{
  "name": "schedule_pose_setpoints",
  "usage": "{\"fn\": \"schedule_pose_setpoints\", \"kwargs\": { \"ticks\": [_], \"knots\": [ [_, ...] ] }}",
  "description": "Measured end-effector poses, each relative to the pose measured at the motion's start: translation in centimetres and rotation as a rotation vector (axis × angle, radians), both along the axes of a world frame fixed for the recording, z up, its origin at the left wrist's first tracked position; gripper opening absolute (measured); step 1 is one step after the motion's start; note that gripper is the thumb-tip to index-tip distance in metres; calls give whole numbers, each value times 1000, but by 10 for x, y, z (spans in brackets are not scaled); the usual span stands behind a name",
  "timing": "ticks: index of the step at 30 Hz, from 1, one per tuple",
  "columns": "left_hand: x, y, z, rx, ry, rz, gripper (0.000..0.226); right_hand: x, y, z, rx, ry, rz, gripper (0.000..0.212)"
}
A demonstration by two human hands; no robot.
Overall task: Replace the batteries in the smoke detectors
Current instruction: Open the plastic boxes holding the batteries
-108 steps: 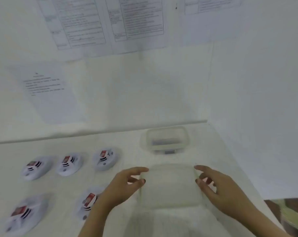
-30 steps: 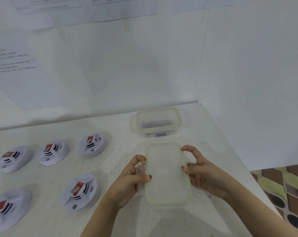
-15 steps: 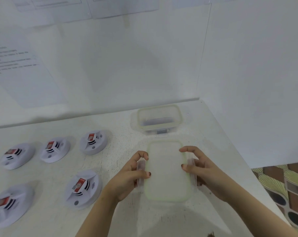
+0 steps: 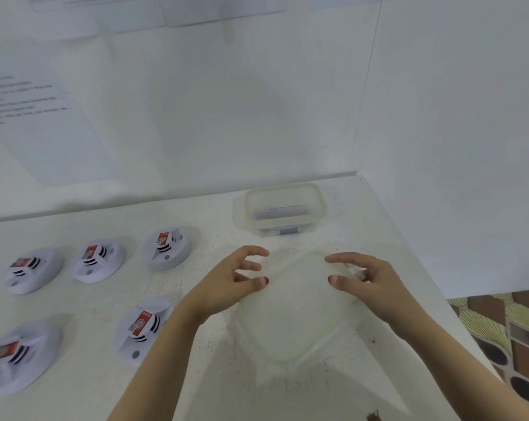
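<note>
White table (image 4: 217, 247), smoke detectors (image 4: 167, 247), lidded box (image 4: 293, 308), open container (image 4: 320, 205)

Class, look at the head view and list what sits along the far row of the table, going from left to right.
Left smoke detector → middle smoke detector → right smoke detector → open clear container.

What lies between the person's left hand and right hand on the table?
A translucent container lid lies between the left hand and the right hand, with both thumbs pointing in toward it. This shows in the head view.
</note>
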State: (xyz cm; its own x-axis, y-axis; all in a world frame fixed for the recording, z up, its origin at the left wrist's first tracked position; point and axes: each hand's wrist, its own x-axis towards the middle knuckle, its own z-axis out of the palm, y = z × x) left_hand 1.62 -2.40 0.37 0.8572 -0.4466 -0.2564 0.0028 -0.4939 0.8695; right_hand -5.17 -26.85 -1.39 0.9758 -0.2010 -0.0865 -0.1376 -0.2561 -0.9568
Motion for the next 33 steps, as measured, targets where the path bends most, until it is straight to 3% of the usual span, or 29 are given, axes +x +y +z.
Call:
{"fn": "schedule_pose_setpoints", "kwargs": {
  "ticks": [3,5,10,13,16,19,23,25,27,30,33],
  "knots": [
    [-10,19,2,-45,170,7,55,-9,8,-3,-38,1,-99,26],
    [-17,30,5,-41,244,21,53,-17,11,-2,-90,0,-149,25],
    [-27,37,6,-110,148,90,37,-23,10,4,-39,-24,-136,18],
    [-26,37,14,-273,61,161,24,-18,2,11,161,11,-110,40],
    [-19,38,21,-564,95,190,39,-10,-8,26,415,-13,-20,52],
    [-6,39,26,-738,116,124,49,3,-19,37,342,-99,85,52],
    [15,40,29,-927,154,26,63,25,-33,50,230,-188,140,36],
    [24,34,35,-824,61,77,54,40,-35,56,158,-228,104,26],
    [35,21,44,-586,-108,227,21,59,-35,62,95,-269,68,15],
    [64,6,53,-240,-327,387,37,94,-35,71,50,-248,18,10],
    [98,-7,57,-140,-382,438,22,134,-35,78,68,-116,-21,11]
  ]
}}
